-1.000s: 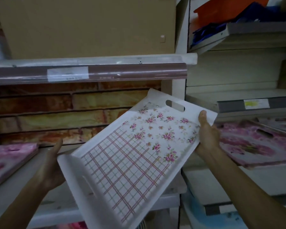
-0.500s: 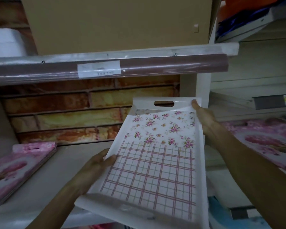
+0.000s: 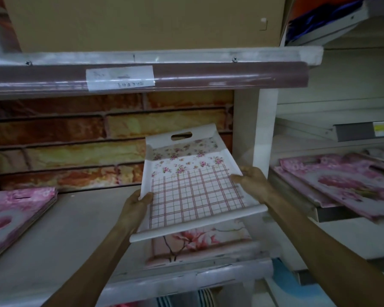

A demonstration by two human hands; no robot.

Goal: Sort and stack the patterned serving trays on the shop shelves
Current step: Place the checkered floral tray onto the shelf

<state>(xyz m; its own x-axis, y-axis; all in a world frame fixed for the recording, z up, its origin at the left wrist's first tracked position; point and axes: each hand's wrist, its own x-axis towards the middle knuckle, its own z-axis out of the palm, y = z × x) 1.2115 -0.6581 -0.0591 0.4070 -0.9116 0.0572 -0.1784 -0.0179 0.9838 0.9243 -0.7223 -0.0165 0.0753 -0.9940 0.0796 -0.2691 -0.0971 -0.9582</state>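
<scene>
Gripping the checked floral tray (image 3: 191, 187) by its long side rims, the left hand (image 3: 134, 210) and right hand (image 3: 252, 183) hold it tilted over a pink-blossom tray (image 3: 200, 244) lying on the shelf (image 3: 53, 235).

Cardboard box (image 3: 142, 21) above (brick-pattern backing (image 3: 75, 138) below).

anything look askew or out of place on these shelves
The pink floral trays on the right-hand shelf lie fanned and skewed, corners jutting past the shelf edge. The white checked-and-floral tray, held by the left hand and right hand, is above a magnolia-print tray of a different pattern.
</scene>
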